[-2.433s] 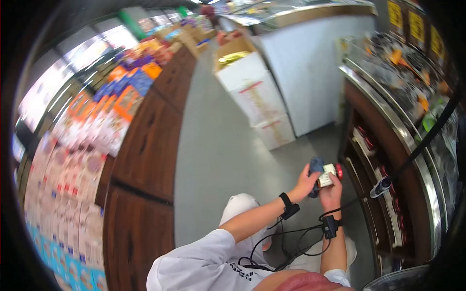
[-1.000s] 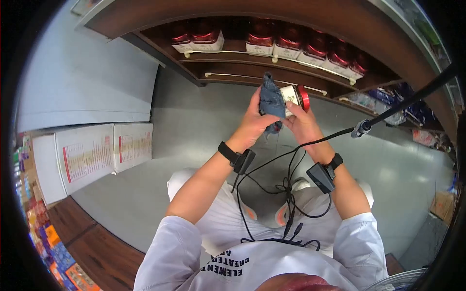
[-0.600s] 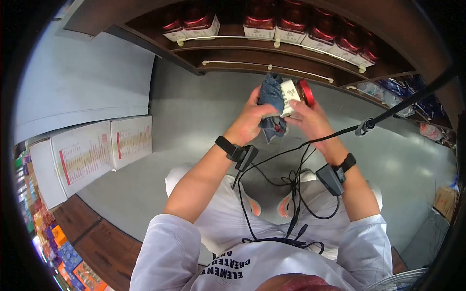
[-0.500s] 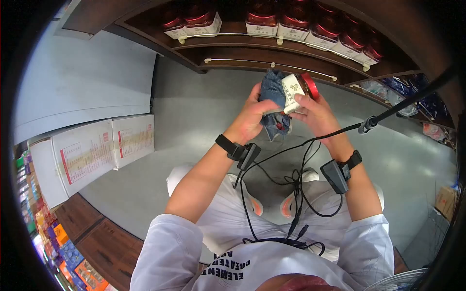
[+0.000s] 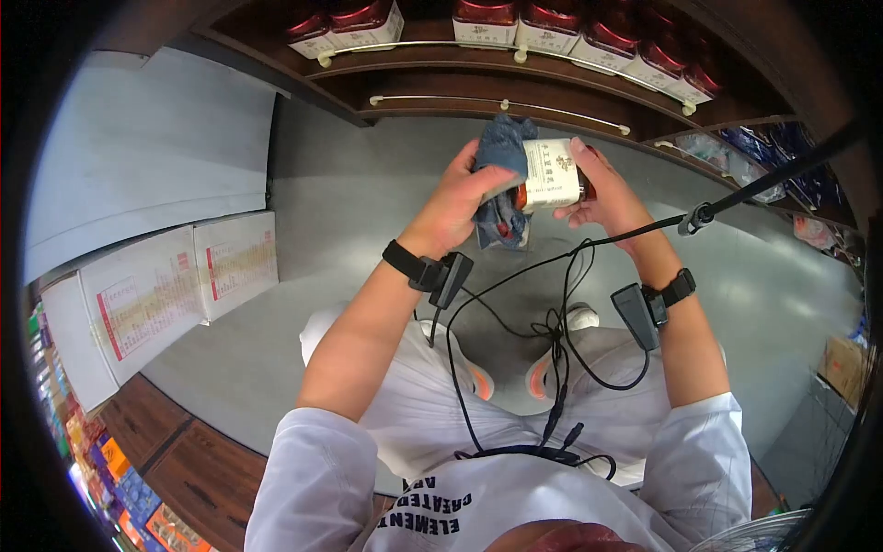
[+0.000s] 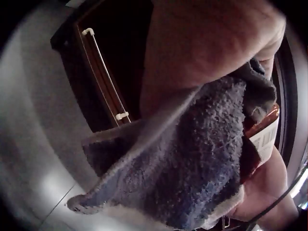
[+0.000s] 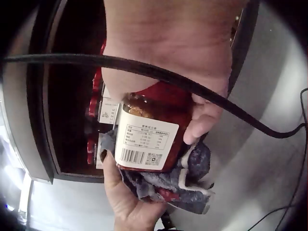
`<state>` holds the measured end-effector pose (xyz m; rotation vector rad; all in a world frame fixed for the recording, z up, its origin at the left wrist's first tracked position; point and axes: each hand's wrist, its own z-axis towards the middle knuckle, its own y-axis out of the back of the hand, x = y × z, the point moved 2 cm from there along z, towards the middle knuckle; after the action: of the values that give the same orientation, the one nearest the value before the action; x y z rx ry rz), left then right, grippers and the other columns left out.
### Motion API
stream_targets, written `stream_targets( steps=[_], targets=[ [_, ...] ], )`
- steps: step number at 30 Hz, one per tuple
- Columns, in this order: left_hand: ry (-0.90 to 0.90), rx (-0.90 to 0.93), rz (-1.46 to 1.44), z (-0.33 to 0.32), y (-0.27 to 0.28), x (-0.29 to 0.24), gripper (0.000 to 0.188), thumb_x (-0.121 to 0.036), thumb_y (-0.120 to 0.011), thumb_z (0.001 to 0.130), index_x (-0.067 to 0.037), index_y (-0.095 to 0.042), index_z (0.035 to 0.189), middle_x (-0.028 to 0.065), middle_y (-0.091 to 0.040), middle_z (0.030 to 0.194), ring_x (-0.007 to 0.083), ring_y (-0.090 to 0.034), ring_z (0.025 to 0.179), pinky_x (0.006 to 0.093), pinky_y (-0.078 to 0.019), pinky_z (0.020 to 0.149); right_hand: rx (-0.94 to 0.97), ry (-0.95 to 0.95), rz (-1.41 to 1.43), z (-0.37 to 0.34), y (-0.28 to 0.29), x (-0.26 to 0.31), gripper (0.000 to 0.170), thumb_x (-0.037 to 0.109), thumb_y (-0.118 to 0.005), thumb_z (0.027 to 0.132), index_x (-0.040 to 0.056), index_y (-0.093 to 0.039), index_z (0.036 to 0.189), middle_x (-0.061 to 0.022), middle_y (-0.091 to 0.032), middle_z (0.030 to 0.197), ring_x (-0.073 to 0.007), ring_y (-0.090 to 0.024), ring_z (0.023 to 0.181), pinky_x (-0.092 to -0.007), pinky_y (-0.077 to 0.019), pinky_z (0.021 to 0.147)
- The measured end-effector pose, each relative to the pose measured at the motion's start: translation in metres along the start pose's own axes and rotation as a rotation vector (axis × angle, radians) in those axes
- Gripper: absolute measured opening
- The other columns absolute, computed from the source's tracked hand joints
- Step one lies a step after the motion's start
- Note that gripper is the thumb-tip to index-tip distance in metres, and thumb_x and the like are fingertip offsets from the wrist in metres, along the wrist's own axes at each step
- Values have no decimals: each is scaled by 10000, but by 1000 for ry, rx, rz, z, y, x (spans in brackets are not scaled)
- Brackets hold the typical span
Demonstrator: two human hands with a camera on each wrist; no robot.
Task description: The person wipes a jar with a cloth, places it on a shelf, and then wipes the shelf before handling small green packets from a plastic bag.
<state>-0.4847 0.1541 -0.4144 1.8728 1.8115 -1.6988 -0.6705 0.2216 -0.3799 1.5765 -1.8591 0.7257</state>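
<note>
The right hand (image 5: pixel 612 198) grips a glass jar by its red-lidded end; the jar's white label (image 5: pixel 550 173) faces up in the head view. A blue-grey cloth (image 5: pixel 502 152) is bunched in the left hand (image 5: pixel 457 204), whose thumb lies over it, and it presses on the jar's other end. In the right wrist view the jar (image 7: pixel 149 134) shows a barcode label and reddish contents, with the cloth (image 7: pixel 192 185) around its base. The cloth (image 6: pixel 178 159) covers much of the left wrist view and hides the left fingers.
Red-lidded jars (image 5: pixel 485 23) line the dark wooden shelf (image 5: pixel 441 78) ahead, behind a thin rail. White cartons (image 5: pixel 147 299) stand at left beside a pale cabinet (image 5: pixel 156 147). Black cables (image 5: pixel 552 327) hang between the arms, and a thicker one crosses at right. Grey floor lies below.
The view has swung from the aisle to the shelf. Lately the jar has turned, so its label faces up more fully and its lid is hidden behind the right hand, whose grip has shifted.
</note>
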Motion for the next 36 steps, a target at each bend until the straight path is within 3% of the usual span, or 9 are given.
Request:
stream_targets(
  steps=[9,11,17,21,24,27,32,36],
  targets=[
    [68,-51,-147,0,-4,16,350,-205,-622,876,-92,-496,1183,43,-579,1080,152,-589,979,336,-523,762,-54,86,-28,0,-2,-9,583,561,-493,906,63,-474,1210,-84,-622,944,-163,-632,685,-267,-521,594],
    [78,-38,-161,3,-3,22,342,-234,-616,884,-103,-498,1178,39,-578,1071,153,-589,980,344,-526,752,-48,147,-25,2,2,-12,582,538,-558,884,38,-491,1173,-86,-611,942,-151,-633,715,-259,-528,569],
    [129,-84,-313,7,-4,26,327,-296,-585,909,-101,-514,1162,41,-594,1081,166,-615,952,355,-517,800,-101,333,-81,-1,0,-9,535,473,-586,893,24,-495,1170,-78,-594,1000,-137,-603,871,-284,-544,612],
    [223,9,-412,5,-8,25,339,-334,-557,932,-65,-558,1138,82,-619,1144,193,-621,1003,359,-491,876,-113,262,-20,0,4,-8,529,472,-579,897,28,-501,1173,-74,-591,1001,-136,-606,854,-282,-544,627],
    [267,73,-498,4,-9,26,365,-345,-547,938,-51,-569,1154,103,-620,1168,214,-614,1040,370,-474,926,-90,212,-10,0,6,-10,499,459,-534,922,52,-512,1209,-49,-580,1074,-129,-595,943,-320,-541,711],
    [285,142,-561,3,-9,29,394,-349,-537,942,-42,-558,1186,115,-615,1179,229,-607,1059,384,-463,956,-121,325,34,-3,5,-7,515,475,-571,899,44,-518,1176,-58,-583,1020,-127,-591,885,-283,-524,696],
    [329,170,-609,-1,-13,26,430,-373,-512,950,-29,-543,1207,122,-605,1196,237,-602,1068,388,-467,952,-57,474,-55,5,18,-10,498,452,-576,904,68,-514,1216,-41,-567,1026,-115,-534,954,-260,-439,839],
    [262,145,-467,1,-12,22,463,-403,-510,944,-37,-521,1228,105,-604,1192,220,-604,1063,372,-476,934,-98,334,-100,-7,4,1,489,455,-565,909,71,-513,1207,-50,-569,1029,-121,-550,938,-268,-473,800]
  ],
)
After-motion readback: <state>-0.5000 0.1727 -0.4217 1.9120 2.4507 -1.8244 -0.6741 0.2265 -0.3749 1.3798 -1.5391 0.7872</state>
